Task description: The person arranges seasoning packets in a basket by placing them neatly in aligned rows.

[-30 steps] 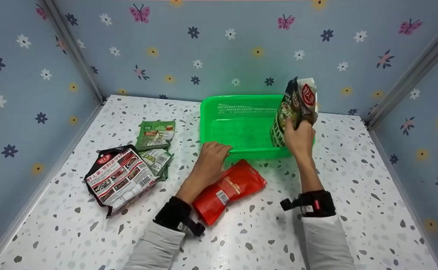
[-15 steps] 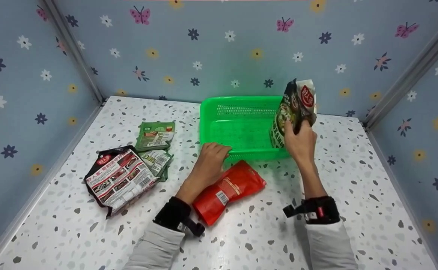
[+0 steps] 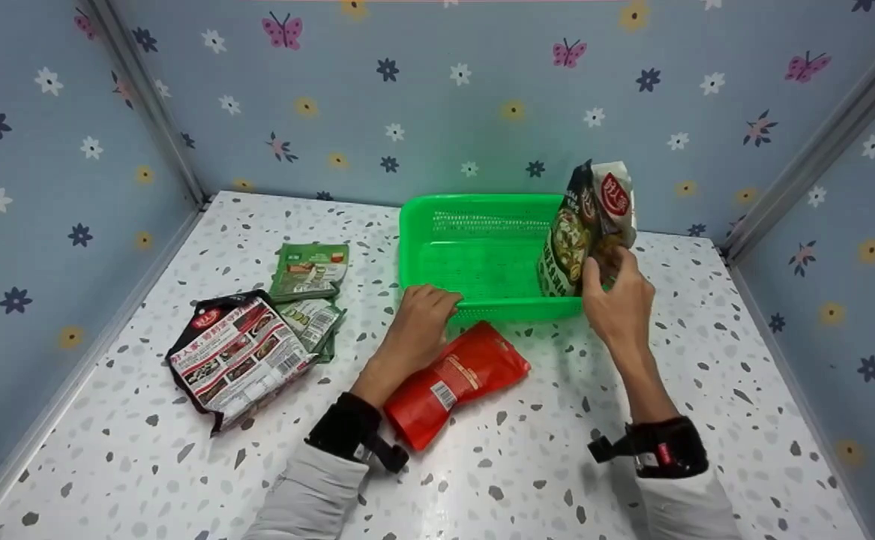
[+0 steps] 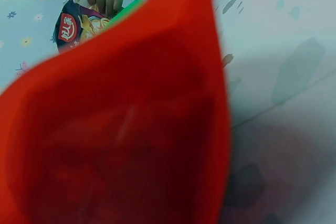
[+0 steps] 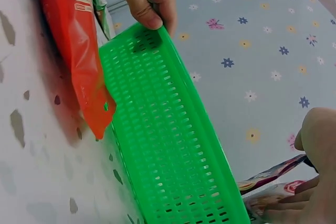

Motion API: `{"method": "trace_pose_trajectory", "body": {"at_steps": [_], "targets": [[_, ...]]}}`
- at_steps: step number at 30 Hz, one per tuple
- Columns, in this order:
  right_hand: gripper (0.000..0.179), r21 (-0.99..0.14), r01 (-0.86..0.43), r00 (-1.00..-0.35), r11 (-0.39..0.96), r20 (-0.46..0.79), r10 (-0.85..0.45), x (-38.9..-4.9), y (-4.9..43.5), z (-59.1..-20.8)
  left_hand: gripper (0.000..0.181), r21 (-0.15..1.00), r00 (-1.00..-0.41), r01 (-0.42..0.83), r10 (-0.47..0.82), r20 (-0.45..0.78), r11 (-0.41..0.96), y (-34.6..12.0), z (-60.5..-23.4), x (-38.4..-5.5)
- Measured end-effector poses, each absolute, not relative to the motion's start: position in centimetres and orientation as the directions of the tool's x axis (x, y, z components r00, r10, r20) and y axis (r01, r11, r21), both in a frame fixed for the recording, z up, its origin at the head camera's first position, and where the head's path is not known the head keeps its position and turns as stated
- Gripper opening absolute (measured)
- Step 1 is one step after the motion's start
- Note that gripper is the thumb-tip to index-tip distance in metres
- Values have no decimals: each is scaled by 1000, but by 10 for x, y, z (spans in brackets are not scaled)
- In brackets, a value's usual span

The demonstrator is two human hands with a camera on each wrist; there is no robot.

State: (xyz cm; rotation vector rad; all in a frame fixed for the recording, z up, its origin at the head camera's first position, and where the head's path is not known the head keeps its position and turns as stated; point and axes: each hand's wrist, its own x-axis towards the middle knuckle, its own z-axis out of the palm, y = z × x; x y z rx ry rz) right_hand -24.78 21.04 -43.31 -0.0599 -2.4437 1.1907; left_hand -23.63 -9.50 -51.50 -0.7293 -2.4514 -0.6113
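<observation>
My left hand (image 3: 416, 324) grips the near rim of a green plastic basket (image 3: 512, 306); in the right wrist view its thumb lies outside the wall and the fingers go over the rim. Two food packets stand upright at the basket's right end: a dark one with a food picture (image 3: 568, 244) and a paler one with a red oval logo (image 3: 617, 193). My right hand (image 3: 623, 300) is right beside them, thumb and fingers apart, fingertips at the paler packet's lower part. A red pouch (image 3: 456, 382) lies in front of the basket, beside my left wrist, and fills much of the left wrist view.
On the table's left side lie a black-and-white packet (image 3: 242, 358) and green sachets (image 3: 310, 270), partly overlapping. Patterned wall panels (image 3: 467, 90) close off the back and both sides of the speckled table (image 3: 557, 480).
My right hand has let go of the two packets and drawn back to the right and toward me. The packets stay upright in the basket. My left hand keeps its place on the rim.
</observation>
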Motion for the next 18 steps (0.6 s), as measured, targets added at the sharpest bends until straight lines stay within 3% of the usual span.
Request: {"method": "trace_pose_trajectory", "body": {"at_steps": [10, 18], "targets": [[54, -689, -272, -881, 671, 460, 115, -217, 215, -431, 25, 287, -733, 600, 368, 573, 747, -95, -514, -236], [40, -509, -489, -748, 709, 663, -39, -197, 212, -429, 28, 301, -743, 593, 364, 561, 746, -95, -513, -235]]}}
